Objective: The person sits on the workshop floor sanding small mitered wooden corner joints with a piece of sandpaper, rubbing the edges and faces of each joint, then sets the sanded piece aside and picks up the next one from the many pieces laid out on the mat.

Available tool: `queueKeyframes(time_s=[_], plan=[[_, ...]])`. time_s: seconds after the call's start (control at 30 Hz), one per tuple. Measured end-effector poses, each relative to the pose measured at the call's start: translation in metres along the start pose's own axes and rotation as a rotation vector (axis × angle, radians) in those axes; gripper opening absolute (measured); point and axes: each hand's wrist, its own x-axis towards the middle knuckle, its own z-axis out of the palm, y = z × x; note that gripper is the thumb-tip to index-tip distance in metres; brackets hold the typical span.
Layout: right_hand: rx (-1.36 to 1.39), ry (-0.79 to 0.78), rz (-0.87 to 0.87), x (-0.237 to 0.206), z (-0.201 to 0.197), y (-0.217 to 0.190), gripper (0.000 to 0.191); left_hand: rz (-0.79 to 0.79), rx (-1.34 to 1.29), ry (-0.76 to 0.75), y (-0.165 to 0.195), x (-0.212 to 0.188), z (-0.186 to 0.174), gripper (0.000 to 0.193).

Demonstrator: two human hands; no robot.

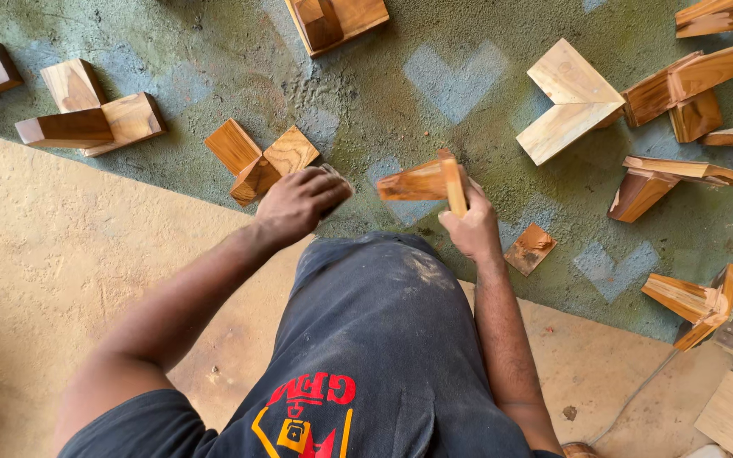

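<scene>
Dark shorts cover my lap. Beyond them, my right hand grips a wooden corner joint; my left hand closes on a small sanding pad just left of it.

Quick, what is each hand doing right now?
Left hand: closed on a small grey thing, unclear what.
Right hand: closed, holding an angled wooden piece.

Item: L-shaped wood joint piece, reddish-brown, 2 short bars joined at a right angle. Gripped in right hand by the upright bar; other bar sticks out level to that hand's left, held above the floor.

Item: small dark flat piece, mostly hidden under left hand fingers; shape can't tell.
</scene>
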Motion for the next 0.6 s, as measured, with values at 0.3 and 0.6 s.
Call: queueKeyframes(time_s=[0.3,0.6], plan=[[-0.583,0.418,-0.531,0.001,0.059,0.072,0.101,-0.398,-0.617,0.470,0.024,0.007,0.007,0.026],[0.313,0.308,-0.282,0.004,0.065,0.080,0.101,-0.406,-0.682,0.390,0.034,0.009,0.018,0.028]])
